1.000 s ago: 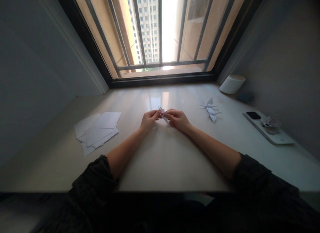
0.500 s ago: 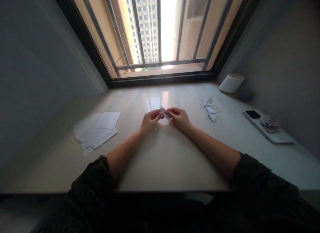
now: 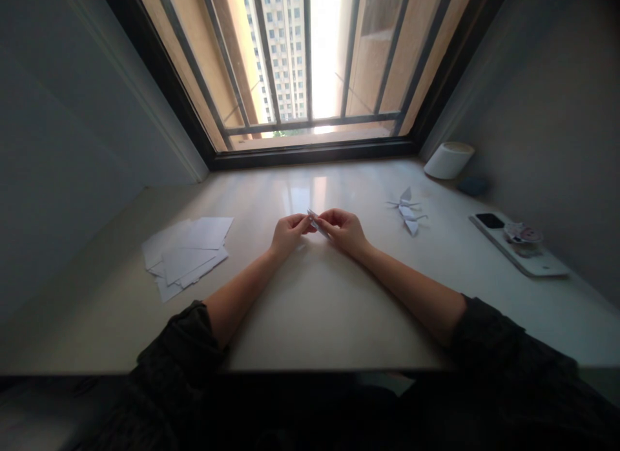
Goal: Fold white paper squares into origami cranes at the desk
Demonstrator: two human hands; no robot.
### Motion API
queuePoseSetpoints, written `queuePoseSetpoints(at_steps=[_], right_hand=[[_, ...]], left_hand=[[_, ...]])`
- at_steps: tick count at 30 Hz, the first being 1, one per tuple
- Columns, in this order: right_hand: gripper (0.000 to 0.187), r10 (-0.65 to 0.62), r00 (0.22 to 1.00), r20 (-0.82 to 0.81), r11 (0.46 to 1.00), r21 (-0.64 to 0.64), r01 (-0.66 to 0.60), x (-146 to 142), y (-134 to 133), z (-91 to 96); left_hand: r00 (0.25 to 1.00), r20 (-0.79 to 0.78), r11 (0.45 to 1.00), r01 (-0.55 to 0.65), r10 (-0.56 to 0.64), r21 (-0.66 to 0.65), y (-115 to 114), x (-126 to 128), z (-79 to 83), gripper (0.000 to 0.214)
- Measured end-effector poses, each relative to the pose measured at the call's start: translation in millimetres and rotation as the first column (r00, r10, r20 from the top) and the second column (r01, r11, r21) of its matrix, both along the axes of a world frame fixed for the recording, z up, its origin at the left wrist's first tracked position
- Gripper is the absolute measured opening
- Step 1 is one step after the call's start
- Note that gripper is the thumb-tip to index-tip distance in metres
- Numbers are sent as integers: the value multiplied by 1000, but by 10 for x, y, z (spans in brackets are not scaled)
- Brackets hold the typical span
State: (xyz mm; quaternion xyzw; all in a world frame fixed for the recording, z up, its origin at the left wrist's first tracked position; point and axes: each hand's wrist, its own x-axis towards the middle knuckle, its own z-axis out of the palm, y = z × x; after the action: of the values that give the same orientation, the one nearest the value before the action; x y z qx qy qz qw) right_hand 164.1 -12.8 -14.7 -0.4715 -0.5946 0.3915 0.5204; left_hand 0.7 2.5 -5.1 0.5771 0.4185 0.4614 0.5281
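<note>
My left hand [image 3: 287, 234] and my right hand [image 3: 345, 230] meet over the middle of the pale table [image 3: 314, 309]. Both pinch a small folded piece of white paper [image 3: 314, 221] between their fingertips, just above the tabletop. The paper is narrow and mostly hidden by my fingers. Both forearms rest on the table, with dark sleeves pushed up near the elbows.
A loose stack of white paper sheets [image 3: 186, 254] lies to the left. Folded paper cranes [image 3: 407, 213] sit to the right. A white roll [image 3: 449, 160] stands at the back right corner, and a phone with a charm [image 3: 518, 247] lies along the right wall. A barred window [image 3: 310, 70] is ahead.
The folded paper has been pressed flatter between my fingertips; its upward point seen earlier no longer sticks up. Both hands stay in the same place.
</note>
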Motion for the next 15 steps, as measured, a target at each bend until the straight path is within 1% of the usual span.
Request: queuePoseSetpoints(at_steps=[3,6,9,12,15], right_hand=[[40,7,1000,13,999,50,-8,5,-1,11],[41,33,999,-43,998,49,-31,9,20,-3],[50,27,998,-62,1000,-2,-27,8,44,-39],[47,22,1000,-7,998,-63,-23,10,54,-69],[46,58,998,34,995,-82,-55,16,57,-79]], left_hand=[[1000,10,1000,-13,13,-7,-2,3,4,44],[999,19,999,-33,33,8,-2,4,4,43],[997,10,995,-80,79,60,2,1,3,40],[992,-16,985,-120,123,121,2,-4,6,38],[992,-45,981,-108,117,160,-11,-8,17,36]])
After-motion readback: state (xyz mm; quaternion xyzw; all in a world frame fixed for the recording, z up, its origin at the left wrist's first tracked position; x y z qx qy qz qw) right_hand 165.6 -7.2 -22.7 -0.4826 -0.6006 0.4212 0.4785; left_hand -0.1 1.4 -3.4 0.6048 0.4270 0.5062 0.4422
